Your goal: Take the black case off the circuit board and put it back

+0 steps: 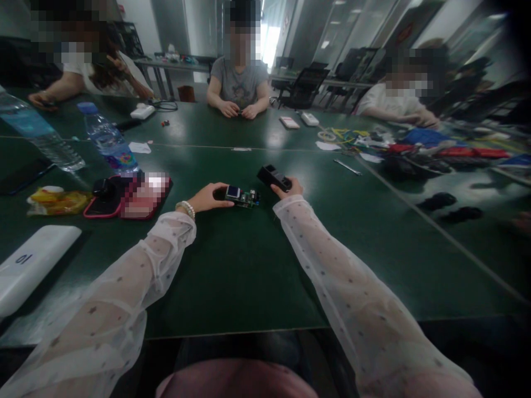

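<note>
Between the thumb and fingers of my left hand (pixel 209 198) is the left end of a small green circuit board (pixel 245 199) that carries a little dark square screen. The board is held low over the green table (pixel 232 265). My right hand (pixel 292 189) grips a black hollow plastic case (pixel 274 178), tilted, with openings on its upper face. A short gap separates the case from the board. The lower fingers of my right hand are partly hidden behind the case and the sleeve.
To the left are a phone in a red case (pixel 105 202), a yellow packet (pixel 58 200), two water bottles and a white power bank (pixel 37 265). A wrench (pixel 347 167) and a heap of cables (pixel 352 138) lie on the right. Several people sit around the table.
</note>
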Demonstrator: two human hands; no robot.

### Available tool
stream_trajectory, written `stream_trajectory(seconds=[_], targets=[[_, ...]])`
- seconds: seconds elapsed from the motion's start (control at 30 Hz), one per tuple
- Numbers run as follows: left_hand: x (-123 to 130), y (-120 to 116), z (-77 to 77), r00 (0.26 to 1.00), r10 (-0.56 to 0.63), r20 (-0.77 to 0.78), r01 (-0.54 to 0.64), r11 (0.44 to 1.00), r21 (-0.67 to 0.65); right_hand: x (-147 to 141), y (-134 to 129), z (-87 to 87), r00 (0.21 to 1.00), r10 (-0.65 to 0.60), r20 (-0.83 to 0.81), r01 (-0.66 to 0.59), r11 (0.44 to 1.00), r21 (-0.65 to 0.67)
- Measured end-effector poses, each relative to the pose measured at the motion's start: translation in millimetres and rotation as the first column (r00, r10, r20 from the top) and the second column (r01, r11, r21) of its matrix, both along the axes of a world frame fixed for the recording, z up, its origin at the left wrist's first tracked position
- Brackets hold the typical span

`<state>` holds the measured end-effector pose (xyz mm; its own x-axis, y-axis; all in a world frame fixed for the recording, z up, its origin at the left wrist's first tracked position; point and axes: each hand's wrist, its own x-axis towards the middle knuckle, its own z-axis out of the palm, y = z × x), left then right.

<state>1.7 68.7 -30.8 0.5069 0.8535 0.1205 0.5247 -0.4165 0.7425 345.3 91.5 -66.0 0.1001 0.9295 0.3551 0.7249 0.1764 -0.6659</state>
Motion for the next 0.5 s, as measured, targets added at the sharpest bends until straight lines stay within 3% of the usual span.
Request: stream_trajectory(seconds=[0.07, 0.2, 0.5], targets=[[-0.3, 0.4, -0.9, 1.000, 0.006, -0.019, -0.005, 1.000, 0.022, -4.7, 1.8, -1.5, 0.995, -0.091, 0.034, 0.092, 0.996, -0.022], [-0.5, 1.8, -2.7, 0.998, 0.016, -0.055, -0.014, 0.999, 0.039, -13.1, 3.3, 1.9, 0.995, -0.028, 0.096, 0.036, 0.996, -0.087], [-1.7, 3.6, -6.0, 0.995, 0.037, -0.088, -0.032, 0.998, 0.056, -19.4, -4.2, 7.3, 0.990, -0.080, 0.120, 0.088, 0.994, -0.059]])
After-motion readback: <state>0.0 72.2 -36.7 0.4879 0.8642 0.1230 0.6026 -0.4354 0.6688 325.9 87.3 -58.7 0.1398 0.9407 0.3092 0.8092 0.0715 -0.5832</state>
